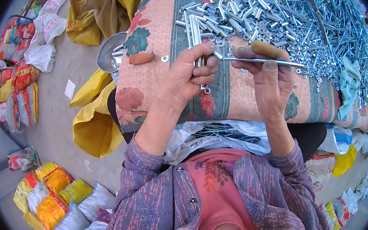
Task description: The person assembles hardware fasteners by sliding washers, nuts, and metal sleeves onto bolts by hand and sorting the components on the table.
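My left hand [187, 73] is closed around several shiny metal sleeves [195, 31] that stick up past the fingers. Between its thumb and forefinger it pinches one short metal sleeve [217, 55]. My right hand [273, 83] grips a long, thin metal bolt [286, 63], held level, its left end meeting that short sleeve. Whether the end is inside the sleeve, I cannot tell. A brown finger cot [267, 50] covers one finger of the right hand. Just under the left fist, a nut or washer [207, 90] shows near the lower sleeve ends.
Beyond my hands, loose sleeves [247, 14], washers and long bolts [347, 28] are heaped on a flowered cloth [127, 100]. An orange-brown finger cot [141, 58] and a washer [164, 58] lie at left. A metal bowl [105, 54] stands beside the table. A white sack of bolts [226, 134] sits at my lap.
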A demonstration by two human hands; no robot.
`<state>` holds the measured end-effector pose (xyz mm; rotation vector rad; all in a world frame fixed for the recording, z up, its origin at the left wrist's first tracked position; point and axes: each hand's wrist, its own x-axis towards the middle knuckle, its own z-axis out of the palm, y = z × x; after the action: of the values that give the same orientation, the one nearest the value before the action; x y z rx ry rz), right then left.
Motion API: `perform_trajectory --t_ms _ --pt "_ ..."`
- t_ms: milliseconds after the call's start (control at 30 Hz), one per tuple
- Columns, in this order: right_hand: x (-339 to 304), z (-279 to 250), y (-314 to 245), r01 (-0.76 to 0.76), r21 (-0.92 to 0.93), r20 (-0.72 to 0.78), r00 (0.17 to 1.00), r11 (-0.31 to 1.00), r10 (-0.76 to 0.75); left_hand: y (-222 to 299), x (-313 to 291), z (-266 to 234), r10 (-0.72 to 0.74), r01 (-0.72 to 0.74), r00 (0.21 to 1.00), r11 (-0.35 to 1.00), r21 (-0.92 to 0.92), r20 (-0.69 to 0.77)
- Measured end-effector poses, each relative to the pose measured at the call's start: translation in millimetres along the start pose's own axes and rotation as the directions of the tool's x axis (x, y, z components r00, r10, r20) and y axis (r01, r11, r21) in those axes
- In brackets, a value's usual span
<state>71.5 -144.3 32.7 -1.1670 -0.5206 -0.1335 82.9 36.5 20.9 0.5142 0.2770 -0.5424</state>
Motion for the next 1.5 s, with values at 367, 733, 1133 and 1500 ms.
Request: perform_trajectory --t_ms 367,733,1133,1500 --pt "-12 4 -11 0.231 -0.607 0.252 0.963 0.761 -0.091 -21 4 -4 -0.002 0.017 0.998 0.975 -0.223 0.067" --pt "-13 16 2 0.038 -0.772 0.225 0.95 0.635 0.216 -33 -2 5 0.051 -0.041 0.998 0.973 -0.228 0.038" --pt "-19 23 11 -0.065 -0.366 -0.033 0.998 0.928 0.057 -53 4 11 0.089 -0.045 0.984 0.961 -0.272 0.152" --pt "-1 3 1 0.025 -0.524 -0.007 0.999 0.852 -0.033 -32 -21 -11 0.181 -0.156 0.983 0.904 -0.398 0.024"
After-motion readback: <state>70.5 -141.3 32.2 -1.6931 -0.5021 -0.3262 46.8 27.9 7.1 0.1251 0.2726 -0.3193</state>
